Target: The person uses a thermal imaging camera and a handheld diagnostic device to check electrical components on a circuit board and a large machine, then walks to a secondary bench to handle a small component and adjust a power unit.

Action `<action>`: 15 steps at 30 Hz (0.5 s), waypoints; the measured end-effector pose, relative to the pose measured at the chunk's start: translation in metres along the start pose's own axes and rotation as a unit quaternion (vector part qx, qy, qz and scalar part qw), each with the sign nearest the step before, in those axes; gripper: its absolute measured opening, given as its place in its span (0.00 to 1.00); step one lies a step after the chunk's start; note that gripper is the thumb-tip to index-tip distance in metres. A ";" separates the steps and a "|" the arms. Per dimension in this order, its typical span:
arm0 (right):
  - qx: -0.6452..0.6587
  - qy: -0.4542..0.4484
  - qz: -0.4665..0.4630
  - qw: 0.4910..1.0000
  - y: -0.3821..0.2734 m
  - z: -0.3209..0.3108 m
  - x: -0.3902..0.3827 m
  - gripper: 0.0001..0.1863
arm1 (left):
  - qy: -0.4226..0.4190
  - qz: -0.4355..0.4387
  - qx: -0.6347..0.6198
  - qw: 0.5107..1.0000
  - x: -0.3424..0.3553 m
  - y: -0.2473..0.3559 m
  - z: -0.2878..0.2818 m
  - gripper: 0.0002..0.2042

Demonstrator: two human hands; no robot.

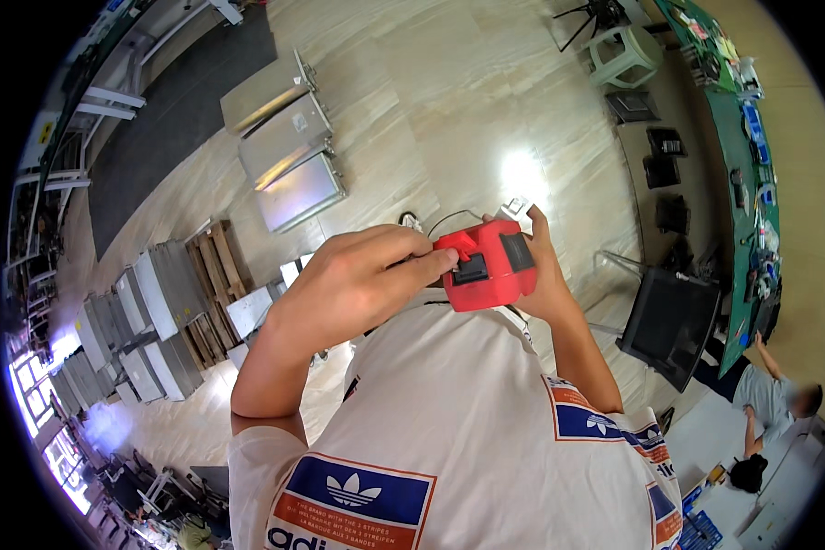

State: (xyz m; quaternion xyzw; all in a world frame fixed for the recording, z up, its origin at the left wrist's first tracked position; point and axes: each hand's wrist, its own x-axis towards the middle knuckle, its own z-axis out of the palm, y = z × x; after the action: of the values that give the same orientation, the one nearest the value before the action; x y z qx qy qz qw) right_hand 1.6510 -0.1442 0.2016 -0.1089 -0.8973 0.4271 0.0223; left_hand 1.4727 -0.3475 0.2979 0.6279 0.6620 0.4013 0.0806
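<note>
A boxy red device with black panels [486,290] is held up in front of my chest. My left hand [362,275] comes to its left side, fingers closed and fingertips pressed on a raised red piece [458,244] beside a black panel. From the right, my right hand [547,280] wraps behind and under the device, with one finger pointing up. A small white block [513,211] shows near that finger; whether the hand touches it I cannot tell. A thin dark cable [451,216] curves behind the device. My right fingers are partly hidden by it.
Metal cases [304,192] stand on the tiled floor ahead, with grey boxes and a wooden pallet [218,266] at left. On the right are a black-backed chair [671,325], a green stool [628,55] and a cluttered green workbench [726,174]. Another person [768,396] is at far right.
</note>
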 end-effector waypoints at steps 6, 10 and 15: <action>-0.063 0.061 -0.021 0.996 0.001 -0.044 0.136 0.38 | 0.056 -0.021 0.024 0.998 0.085 -0.089 -0.049 0.12; -0.050 0.087 0.014 0.995 0.022 -0.060 0.215 0.39 | 0.032 -0.085 0.046 0.995 0.137 -0.143 -0.068 0.12; -0.048 0.094 -0.003 0.994 0.055 -0.095 0.332 0.39 | 0.056 -0.129 0.095 0.986 0.209 -0.213 -0.085 0.10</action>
State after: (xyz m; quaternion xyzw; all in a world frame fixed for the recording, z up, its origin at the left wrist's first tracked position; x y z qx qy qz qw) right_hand 1.3497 0.0333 0.2020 -0.1463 -0.9111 0.3714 0.1024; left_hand 1.2161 -0.1730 0.3025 0.5190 0.7758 0.3572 0.0345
